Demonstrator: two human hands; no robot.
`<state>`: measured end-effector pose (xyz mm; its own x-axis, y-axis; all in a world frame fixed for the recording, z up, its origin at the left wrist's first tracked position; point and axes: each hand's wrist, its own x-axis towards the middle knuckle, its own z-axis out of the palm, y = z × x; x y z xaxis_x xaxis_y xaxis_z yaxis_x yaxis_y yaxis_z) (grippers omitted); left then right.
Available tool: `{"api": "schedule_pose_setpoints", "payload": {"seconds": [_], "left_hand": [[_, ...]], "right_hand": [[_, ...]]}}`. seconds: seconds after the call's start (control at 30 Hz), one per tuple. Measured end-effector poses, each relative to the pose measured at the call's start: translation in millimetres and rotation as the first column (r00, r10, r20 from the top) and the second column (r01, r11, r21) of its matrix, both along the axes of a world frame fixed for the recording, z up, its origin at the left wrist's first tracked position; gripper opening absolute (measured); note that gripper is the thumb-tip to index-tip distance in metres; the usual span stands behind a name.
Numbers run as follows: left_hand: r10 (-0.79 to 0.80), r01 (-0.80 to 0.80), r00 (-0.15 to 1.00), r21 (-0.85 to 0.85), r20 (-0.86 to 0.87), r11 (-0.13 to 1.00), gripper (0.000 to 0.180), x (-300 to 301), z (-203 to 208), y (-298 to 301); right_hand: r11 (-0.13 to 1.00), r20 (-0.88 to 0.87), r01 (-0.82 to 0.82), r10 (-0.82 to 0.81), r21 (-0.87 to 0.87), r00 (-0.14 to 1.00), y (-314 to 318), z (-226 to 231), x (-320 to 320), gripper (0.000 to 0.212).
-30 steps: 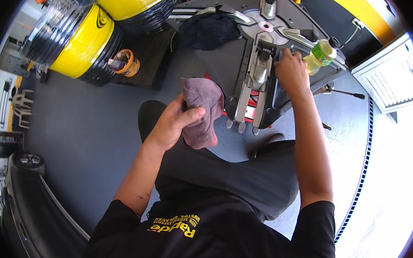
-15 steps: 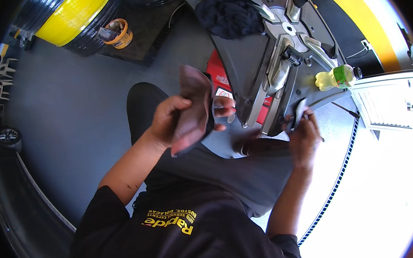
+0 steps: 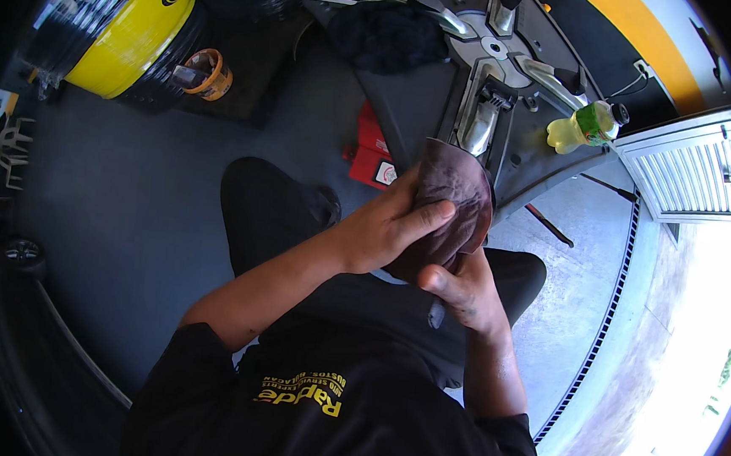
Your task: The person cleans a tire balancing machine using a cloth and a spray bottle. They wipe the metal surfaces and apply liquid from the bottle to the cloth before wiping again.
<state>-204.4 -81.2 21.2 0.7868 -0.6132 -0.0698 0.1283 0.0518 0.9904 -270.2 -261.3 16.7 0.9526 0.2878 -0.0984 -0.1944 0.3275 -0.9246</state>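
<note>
A crumpled brown cloth (image 3: pixel 458 184) is held over my lap, in front of the machine. My left hand (image 3: pixel 390 234) is closed on it from the left, thumb pressed over its face. My right hand (image 3: pixel 469 295) is closed under the cloth's lower edge, with its thumb showing and the other fingers mostly hidden. A dark flat piece is mostly covered by the cloth and right hand; a small grey end (image 3: pixel 435 313) sticks out below. What the piece is, I cannot make out.
Ahead stands a dark machine with a metal clamping turntable (image 3: pixel 495 48). A black cloth (image 3: pixel 387 36) and a bottle of yellow liquid (image 3: pixel 589 127) rest on it. A red case (image 3: pixel 371 148) lies beneath. At left are wrapped tyres (image 3: pixel 133 30) and an orange tub (image 3: pixel 211 77).
My left hand has carried the brown cloth rightward to my right hand. My right hand has come in leftward, and its dark piece is now mostly covered by the cloth.
</note>
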Motion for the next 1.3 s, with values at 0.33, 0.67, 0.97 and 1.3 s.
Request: {"api": "schedule_pose_setpoints", "payload": {"seconds": [0.33, 0.67, 0.97, 1.3], "left_hand": [[-0.352, -0.695, 0.551, 0.65, 0.756, 0.308, 0.071, 236.2, -48.1, 24.4], [-0.444, -0.428, 0.522, 0.674, 0.728, 0.603, 0.055, 141.2, -58.1, -4.2], [-0.368, -0.324, 0.502, 0.565, 0.782, 0.759, 0.031, 22.2, -35.2, 15.9], [-0.409, -0.66, 0.438, 0.596, 0.8, 0.458, 0.053, 182.1, -73.7, 2.5]], "right_hand": [[0.966, -0.108, 0.246, -0.253, -0.073, 0.961, -56.8, 20.8, -12.0, 0.052], [0.94, -0.124, 0.329, -0.339, -0.092, 0.933, -74.9, 9.0, -22.1, 0.057], [0.895, -0.183, 0.442, -0.444, -0.057, 0.877, -93.6, 4.8, -34.9, 0.059], [0.862, -0.189, 0.501, -0.505, -0.072, 0.842, -108.2, -2.3, -66.9, 0.06]]}}
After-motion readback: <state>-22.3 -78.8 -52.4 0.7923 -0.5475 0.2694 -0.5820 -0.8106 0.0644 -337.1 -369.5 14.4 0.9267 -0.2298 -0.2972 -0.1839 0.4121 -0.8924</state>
